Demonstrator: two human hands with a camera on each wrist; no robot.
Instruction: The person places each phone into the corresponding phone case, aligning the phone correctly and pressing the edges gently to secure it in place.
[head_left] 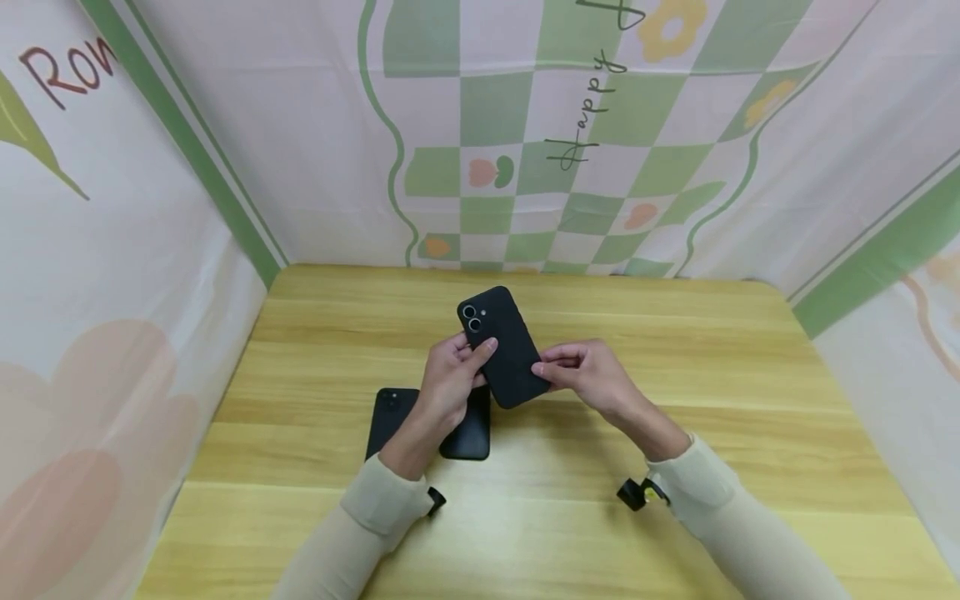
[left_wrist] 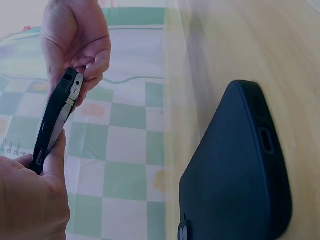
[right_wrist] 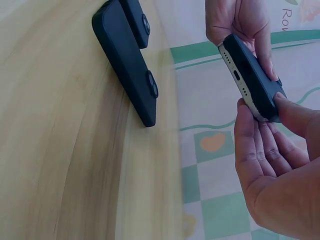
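Note:
Above the table, both hands hold a phone in a black case (head_left: 512, 358), its back and two camera rings facing up in the head view. My left hand (head_left: 446, 382) grips its left edge, thumb lying across the back. With thumb and fingers, my right hand (head_left: 596, 373) pinches the lower right corner. The phone's pale bottom edge (right_wrist: 236, 79), with port and speaker holes, shows outside the case (right_wrist: 255, 75) in the right wrist view. In the left wrist view, the pale phone side (left_wrist: 75, 87) stands partly apart from the case wall.
Two more black phones or phone cases lie on the wooden table (head_left: 675, 350): one (head_left: 386, 417) behind my left forearm, the other (head_left: 468, 429) just beneath my left hand. Small black wrist devices (head_left: 632, 495) sit at both cuffs. A printed cloth (head_left: 525, 125) hangs behind the table.

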